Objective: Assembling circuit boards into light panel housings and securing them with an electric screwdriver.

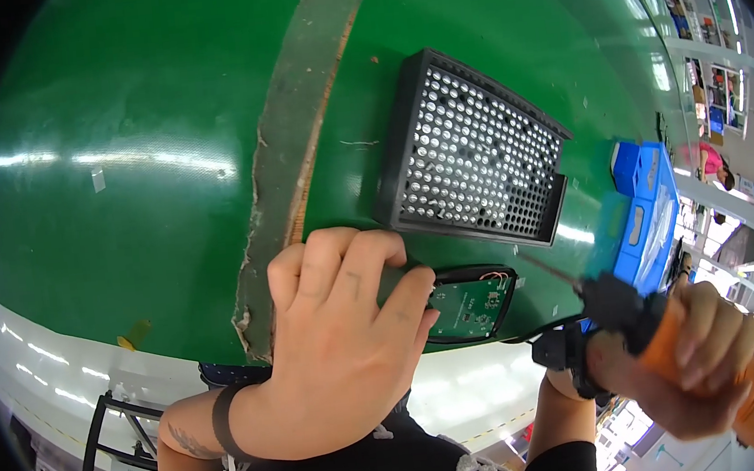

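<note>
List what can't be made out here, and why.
All in the head view:
- Left side of the green circuit board: covered by the left hand.
- What that hand's fingertips touch: hidden beneath it.
- Tip of the orange screwdriver in the right hand: blurred.
- Top markings on the shiny pieces in the black tray: too small.

A glossy green surface [177, 227] is crossed by a worn, ragged-edged grey-green strip [281, 136]. On it lie a slanted black tray [403, 142] with rows of small silver pieces [463, 141], a green circuit board [466, 309] in a black casing near the edge, blue bins [630, 252] toward the right, and a pale scrap [98, 179] at left.
</note>
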Motion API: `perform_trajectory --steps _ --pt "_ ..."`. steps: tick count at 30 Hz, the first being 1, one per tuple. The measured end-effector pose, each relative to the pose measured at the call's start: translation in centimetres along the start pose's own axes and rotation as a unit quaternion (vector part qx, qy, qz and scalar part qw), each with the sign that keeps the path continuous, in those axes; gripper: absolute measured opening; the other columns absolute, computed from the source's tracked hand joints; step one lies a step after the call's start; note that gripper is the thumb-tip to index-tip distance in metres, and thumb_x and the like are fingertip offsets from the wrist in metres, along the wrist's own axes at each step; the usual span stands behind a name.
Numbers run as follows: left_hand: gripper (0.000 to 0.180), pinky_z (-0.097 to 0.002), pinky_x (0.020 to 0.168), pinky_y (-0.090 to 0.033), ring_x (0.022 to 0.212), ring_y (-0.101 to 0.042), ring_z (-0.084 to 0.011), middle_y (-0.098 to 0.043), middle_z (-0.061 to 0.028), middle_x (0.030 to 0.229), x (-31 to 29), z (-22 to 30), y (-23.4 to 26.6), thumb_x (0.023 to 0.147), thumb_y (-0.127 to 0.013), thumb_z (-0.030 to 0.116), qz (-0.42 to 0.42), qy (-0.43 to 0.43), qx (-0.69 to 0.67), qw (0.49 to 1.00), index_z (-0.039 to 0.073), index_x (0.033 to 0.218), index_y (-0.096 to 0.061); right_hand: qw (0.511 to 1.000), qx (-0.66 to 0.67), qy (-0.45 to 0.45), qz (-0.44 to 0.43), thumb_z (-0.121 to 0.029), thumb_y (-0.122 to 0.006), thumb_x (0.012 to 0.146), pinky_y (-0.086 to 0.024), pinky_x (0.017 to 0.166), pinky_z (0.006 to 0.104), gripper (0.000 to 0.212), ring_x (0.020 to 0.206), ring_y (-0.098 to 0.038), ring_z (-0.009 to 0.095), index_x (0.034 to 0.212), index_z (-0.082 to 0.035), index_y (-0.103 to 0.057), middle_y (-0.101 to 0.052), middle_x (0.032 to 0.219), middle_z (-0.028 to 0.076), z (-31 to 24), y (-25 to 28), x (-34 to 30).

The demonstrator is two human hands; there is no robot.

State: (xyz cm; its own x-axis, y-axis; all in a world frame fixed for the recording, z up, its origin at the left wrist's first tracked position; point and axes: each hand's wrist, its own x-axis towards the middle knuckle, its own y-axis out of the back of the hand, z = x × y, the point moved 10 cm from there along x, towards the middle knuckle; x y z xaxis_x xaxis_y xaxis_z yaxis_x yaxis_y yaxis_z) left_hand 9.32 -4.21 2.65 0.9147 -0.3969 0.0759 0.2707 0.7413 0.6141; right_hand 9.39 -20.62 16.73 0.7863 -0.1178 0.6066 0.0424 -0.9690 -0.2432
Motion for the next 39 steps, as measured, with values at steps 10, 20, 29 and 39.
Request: perform_trajectory --steps 10,20,29,39 --pt "0.036 -0.0398 0.075 -0.029 0.088 -0.046 -0.0261 -0.048 -0.0053 0.093 -0.2 -0.4 -0.1 0.056 -0.073 0.009 0.015 0.003 -0.027 1.000 0.009 0.089 -0.060 0.996 -0.025 -0.026 -0.084 -0.017 -0.058 0.082 -0.042 0.040 0.0227 0.046 0.044 -0.043 0.009 0.123 -0.008 -0.039 -0.047 0.065 0.000 1.7 -4.5 -3.6" --pt "0.037 -0.0396 0.075 -0.029 0.088 -0.046 -0.0259 -0.048 -0.0053 0.093 -0.4 -0.3 -0.1 0.055 -0.073 0.009 0.023 -0.003 -0.026 0.999 0.009 0.090 -0.059 0.992 -0.011 -0.075 -0.105 -0.020 -0.059 0.082 -0.041 0.039 0.0235 0.045 0.044 -0.042 0.010 0.120 -0.005 -0.039 -0.047 0.065 0.001 2.8 -4.4 -4.0" --pt "0.037 -0.0398 0.075 -0.029 0.088 -0.046 -0.0258 -0.048 -0.0052 0.092 -0.5 -0.5 -0.3 0.055 -0.073 0.009 0.023 -0.002 -0.027 0.999 0.009 0.090 -0.059 0.994 -0.039 -0.044 -0.096 -0.018 -0.056 0.084 -0.042 0.039 0.0241 0.038 0.045 -0.043 0.010 0.118 -0.008 -0.042 -0.046 0.065 0.001 2.3 -5.0 -3.6" --pt "0.037 -0.0385 0.075 -0.031 0.091 -0.047 -0.0250 -0.049 -0.0055 0.093 -0.1 1.6 1.0 0.058 -0.072 0.008 0.015 -0.047 -0.015 0.999 0.008 0.092 -0.059 0.989 0.000 -0.077 -0.122 -0.008 -0.063 0.078 -0.044 0.049 0.0304 0.047 0.049 -0.048 0.016 0.114 -0.010 -0.031 -0.046 0.063 0.002 2.5 -5.4 -3.2"
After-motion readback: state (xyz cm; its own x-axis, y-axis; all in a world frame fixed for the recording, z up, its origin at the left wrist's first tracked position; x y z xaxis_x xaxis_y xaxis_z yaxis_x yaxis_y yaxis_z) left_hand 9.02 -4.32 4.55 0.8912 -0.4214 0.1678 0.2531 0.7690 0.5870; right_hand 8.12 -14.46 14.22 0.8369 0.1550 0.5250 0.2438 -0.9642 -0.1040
